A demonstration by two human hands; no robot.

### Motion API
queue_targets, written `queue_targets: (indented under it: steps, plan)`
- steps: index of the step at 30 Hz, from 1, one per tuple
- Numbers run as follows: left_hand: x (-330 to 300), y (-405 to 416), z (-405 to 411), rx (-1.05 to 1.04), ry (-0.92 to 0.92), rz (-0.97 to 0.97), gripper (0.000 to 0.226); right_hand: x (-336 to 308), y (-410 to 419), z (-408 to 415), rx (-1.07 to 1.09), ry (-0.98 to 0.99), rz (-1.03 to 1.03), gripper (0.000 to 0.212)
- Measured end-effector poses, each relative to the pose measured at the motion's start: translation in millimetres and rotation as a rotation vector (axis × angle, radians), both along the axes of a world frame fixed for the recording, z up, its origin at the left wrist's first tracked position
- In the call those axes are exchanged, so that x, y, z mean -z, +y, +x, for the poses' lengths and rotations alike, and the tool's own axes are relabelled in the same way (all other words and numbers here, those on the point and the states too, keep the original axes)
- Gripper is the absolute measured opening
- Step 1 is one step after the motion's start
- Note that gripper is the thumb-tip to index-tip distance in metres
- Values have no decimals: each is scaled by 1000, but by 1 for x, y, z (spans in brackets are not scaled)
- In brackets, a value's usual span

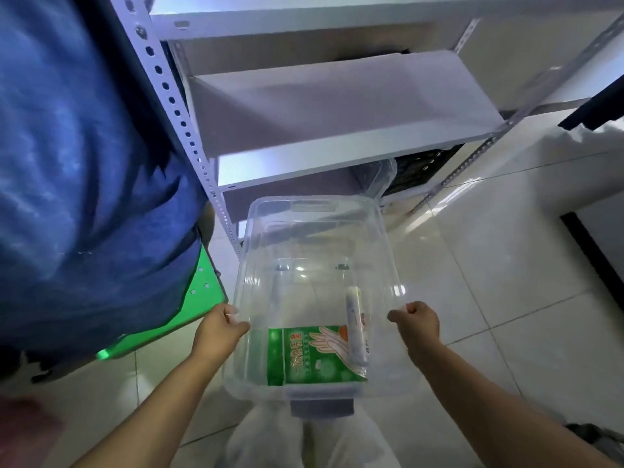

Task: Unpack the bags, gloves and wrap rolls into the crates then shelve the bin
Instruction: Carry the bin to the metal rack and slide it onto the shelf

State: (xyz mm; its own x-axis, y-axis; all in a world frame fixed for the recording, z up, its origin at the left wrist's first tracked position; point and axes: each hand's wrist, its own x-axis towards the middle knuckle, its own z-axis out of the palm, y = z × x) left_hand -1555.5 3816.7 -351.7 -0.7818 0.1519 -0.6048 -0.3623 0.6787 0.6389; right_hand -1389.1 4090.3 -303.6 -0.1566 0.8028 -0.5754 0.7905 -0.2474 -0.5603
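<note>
A: Nearest us, our left hand and right hand hold the bin by its two long rims, above the tiled floor and in front of the shelf. How do the fingers sit?

B: On each hand the fingers are curled over the rim, thumb pinching against it. The bin hangs between them, tipped a little toward us.

A: What do we still carry in it?

B: A green glove pack lies flat at the near end; a wrap roll lies partly over its right edge. So unpacking is, we judge, not finished.

A: How should the bin handle?

B: Clear, thin plastic: probably light, fairly stiff, a bit slick. The loose contents may slide if we tilt it. The rims, or the grey end handle, are the natural holds.

A: Any legible writing?

B: The pack shows printed hands and white characters; we cannot read them. The roll's label is too blurred.
</note>
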Motion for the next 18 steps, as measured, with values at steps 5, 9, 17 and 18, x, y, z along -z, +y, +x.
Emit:
queue_targets:
  steps: [5, 9, 17, 18]
  plan:
    - [23, 29, -29, -110, -51, -5, 21, 31, 36, -46, -36, -26, -18, 17]
    - [48, 57, -45, -251, -60, 73, 26, 63, 71, -79, -105, -37, -23, 16]
    - [115, 108, -64, -383, 75, 108, 34, 149, 127, -135, -180, 75, 14, 15]
    - [124, 114, -67, -400, 84, 107, 37, 159, 132, -142, -173, 91, 14, 13]
